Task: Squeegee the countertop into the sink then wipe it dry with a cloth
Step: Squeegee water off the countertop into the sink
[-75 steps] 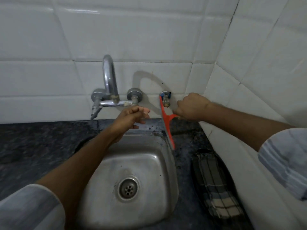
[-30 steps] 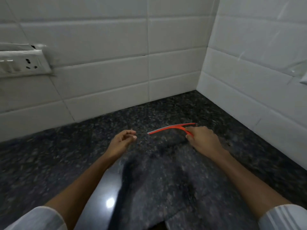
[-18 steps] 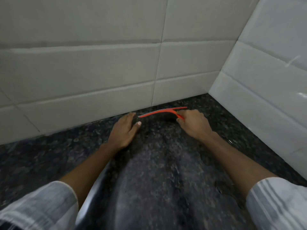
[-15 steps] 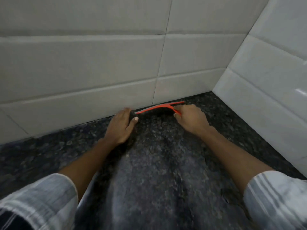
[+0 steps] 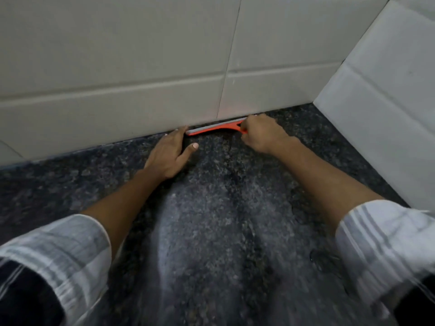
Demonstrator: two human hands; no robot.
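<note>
The orange squeegee lies with its blade along the foot of the tiled back wall, on the dark speckled countertop. My right hand is closed around its handle at the right end. My left hand rests flat on the countertop, fingers apart, its fingertips touching the blade's left end. Neither the sink nor the cloth is in view.
White tiled walls meet in a corner at the far right, with the side wall close to my right arm. A few water drops sit on the stone near my right sleeve.
Both hands have slid forward to the back wall. The squeegee blade now sits against the wall's foot, and my left hand has gone flat at its left end.
</note>
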